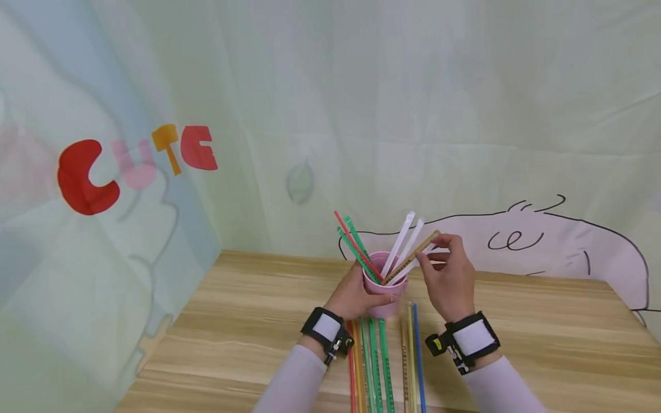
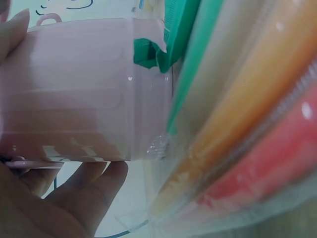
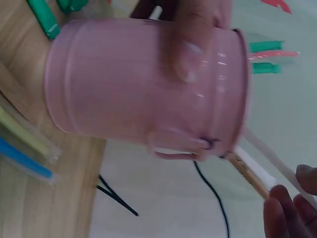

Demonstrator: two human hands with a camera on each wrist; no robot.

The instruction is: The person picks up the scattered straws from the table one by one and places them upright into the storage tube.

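A small pink bucket [image 1: 384, 298] is gripped by my left hand [image 1: 353, 293], its fingers and thumb round the wall. Wrapped straws lean out of the bucket: green straws [image 1: 347, 241] and a red straw [image 1: 338, 217] to the left, white straws [image 1: 400, 241] toward the right. My right hand [image 1: 451, 275] pinches the upper end of a brown straw [image 1: 408, 261], whose lower end is inside the bucket. In the right wrist view, a white straw [image 3: 270, 154] runs beside it to the same fingertips. The bucket's wire handle loop [image 3: 176, 154] shows on its side.
On the wooden table [image 1: 248, 332], several more wrapped straws lie in front of the bucket: red, orange and green straws [image 1: 379, 367] at left, brown, yellow and a blue straw [image 1: 419, 355] at right. A printed cloth backdrop [image 1: 413, 115] rises behind the table's far edge.
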